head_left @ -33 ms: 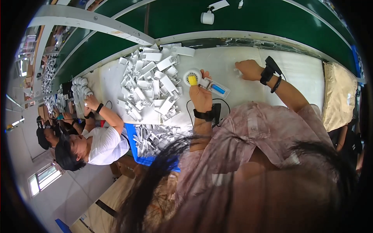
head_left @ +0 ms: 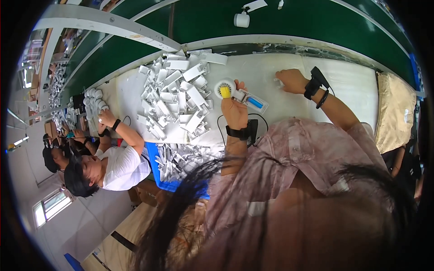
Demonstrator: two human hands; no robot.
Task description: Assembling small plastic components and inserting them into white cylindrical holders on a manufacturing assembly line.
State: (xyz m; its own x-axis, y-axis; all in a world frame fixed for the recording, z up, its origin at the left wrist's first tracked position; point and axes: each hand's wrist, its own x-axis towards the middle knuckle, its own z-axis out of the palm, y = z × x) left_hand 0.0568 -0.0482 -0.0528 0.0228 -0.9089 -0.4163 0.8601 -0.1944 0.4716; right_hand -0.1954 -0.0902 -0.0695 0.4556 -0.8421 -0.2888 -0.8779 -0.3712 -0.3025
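My left hand [head_left: 234, 113] is closed around a white handheld device [head_left: 256, 102] with a round, slotted head. A yellow piece [head_left: 224, 92] sits over the middle of that head. The device's handle lies open to view, and a blue cylindrical cell shows inside it. Farther right, my right hand [head_left: 294, 81] rests low over the table with its fingers drawn together. A small whitish piece [head_left: 280, 83] shows at those fingertips, too small to name. Just left of my left hand spreads a heap of white plastic shells [head_left: 194, 95].
A blue bin [head_left: 174, 184] of white parts stands at the table's near edge. A co-worker in a white shirt [head_left: 124, 167] handles white round-headed parts at left. Beyond the table's back ledge [head_left: 253, 41], a white cylindrical part [head_left: 242, 20] lies on green. Tan cloth [head_left: 395, 113] lies at right.
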